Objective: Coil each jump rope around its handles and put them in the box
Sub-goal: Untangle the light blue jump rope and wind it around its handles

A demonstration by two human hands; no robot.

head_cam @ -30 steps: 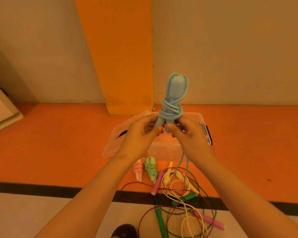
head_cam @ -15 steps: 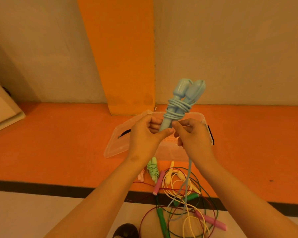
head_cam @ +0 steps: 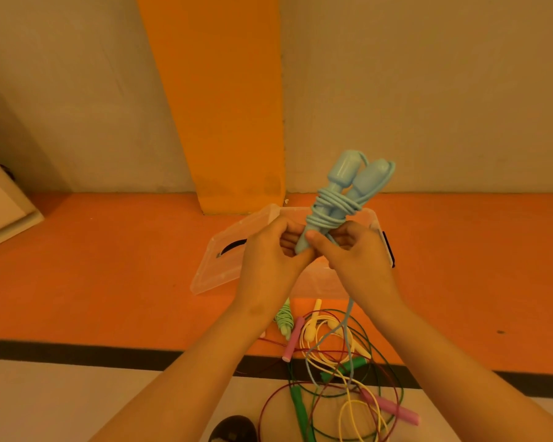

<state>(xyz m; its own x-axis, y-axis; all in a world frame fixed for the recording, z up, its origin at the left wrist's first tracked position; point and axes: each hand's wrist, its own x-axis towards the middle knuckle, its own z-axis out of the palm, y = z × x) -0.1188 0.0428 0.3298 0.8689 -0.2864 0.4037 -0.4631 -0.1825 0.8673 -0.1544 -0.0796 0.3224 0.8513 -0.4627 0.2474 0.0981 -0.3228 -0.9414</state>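
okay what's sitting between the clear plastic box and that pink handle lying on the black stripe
In the head view, a coiled light green jump rope and a yellow handle lie on the orange floor between the clear plastic box and the pink handle.

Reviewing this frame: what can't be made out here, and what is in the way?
Head view only:
- Inside of the clear box: blocked by both hands and the blue jump rope.
- Lower ends of the blue handles: wrapped by the left hand and right hand.
- Pile of loose ropes: cut off by the bottom edge, too tangled to count.
- Dark round thing at the bottom edge: cut off, unidentifiable.
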